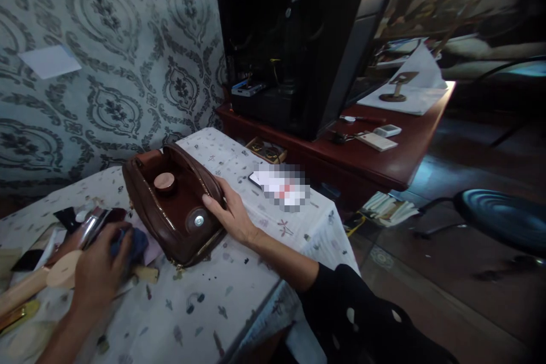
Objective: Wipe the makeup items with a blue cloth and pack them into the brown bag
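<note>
brown leather-look zip bag [147, 216]: unzipped and gaping on the patterned white tablecloth [205, 310], between the two hands; probably light for its bulk, with padded walls that should bend under a squeeze.
best hold: likely the thick rim on the right hand's side, where the wall can be pinched; the zipper teeth [167, 217] look less comfortable under the fingers.
round snap [198, 220]: bright metal, set on a rounded flap at the bag's near end; probably stiff and smooth.
pink-topped round container [164, 181]: sits inside the bag toward its far end, touching neither hand; looks small and hard, perhaps slippery, so its sides would be the place to grip.
right hand [232, 210]: part-closed on the bag's rim, thumb lying over the edge, the other fingers mostly hidden behind the outer wall.
left hand [102, 264]: fingers curled over a dark blue bundle [139, 243]; motion blur leaves me unable to tell whether they grip it or only touch it.
dark blue bundle: soft-looking and likely light, to be gathered from above.
pale beige disc [63, 269]: flat, just beside the left hand.
</note>
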Motion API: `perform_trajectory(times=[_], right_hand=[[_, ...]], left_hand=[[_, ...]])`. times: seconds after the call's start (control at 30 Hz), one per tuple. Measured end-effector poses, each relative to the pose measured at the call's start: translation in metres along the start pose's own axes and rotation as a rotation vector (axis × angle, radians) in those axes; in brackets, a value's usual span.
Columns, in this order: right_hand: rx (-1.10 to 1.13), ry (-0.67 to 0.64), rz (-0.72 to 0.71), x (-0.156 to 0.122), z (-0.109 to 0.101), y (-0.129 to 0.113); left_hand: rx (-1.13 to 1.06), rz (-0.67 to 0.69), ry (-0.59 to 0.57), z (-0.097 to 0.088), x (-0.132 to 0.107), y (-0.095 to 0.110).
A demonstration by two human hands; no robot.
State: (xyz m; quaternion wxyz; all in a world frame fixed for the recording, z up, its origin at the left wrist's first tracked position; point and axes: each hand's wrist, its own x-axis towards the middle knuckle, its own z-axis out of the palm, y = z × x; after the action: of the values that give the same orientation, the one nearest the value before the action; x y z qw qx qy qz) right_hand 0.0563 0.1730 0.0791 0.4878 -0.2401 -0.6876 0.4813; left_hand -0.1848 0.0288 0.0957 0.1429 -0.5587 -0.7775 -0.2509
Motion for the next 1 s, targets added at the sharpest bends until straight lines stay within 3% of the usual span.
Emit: perform_trajectory(times=[0.07,0.2,0.3,0.37,0.47,0.6,0.8,1.0], right_hand=[[-0.022,-0.025,-0.003,-0.005,-0.005,0.001],[-0.129,-0.052,-0.031,-0.024,-0.024,0.006],[-0.273,0.005,-0.108,-0.042,-0.057,0.012],[-0.443,0.110,-0.141,-0.052,-0.088,0.016],[-0.787,0.263,-0.056,-0.060,-0.136,0.026],[-1.088,0.147,0.138,-0.060,-0.171,0.040],[-1.167,0.037,0.205,-0.056,-0.167,0.037],[-1.164,0.044,0.165,-0.055,-0.167,0.033]], left_hand=[[0.021,0.140,-0.024,0.000,-0.028,0.016],[-0.032,0.463,0.056,0.004,-0.067,0.047],[-0.073,0.690,0.102,0.010,-0.083,0.069],[-0.103,0.758,0.089,0.015,-0.088,0.084],[-0.203,0.757,0.032,0.023,-0.088,0.109],[-0.249,0.699,-0.113,0.036,-0.072,0.143],[0.256,0.709,-0.268,0.050,-0.054,0.164],[0.321,0.688,-0.258,0.050,-0.056,0.175]])
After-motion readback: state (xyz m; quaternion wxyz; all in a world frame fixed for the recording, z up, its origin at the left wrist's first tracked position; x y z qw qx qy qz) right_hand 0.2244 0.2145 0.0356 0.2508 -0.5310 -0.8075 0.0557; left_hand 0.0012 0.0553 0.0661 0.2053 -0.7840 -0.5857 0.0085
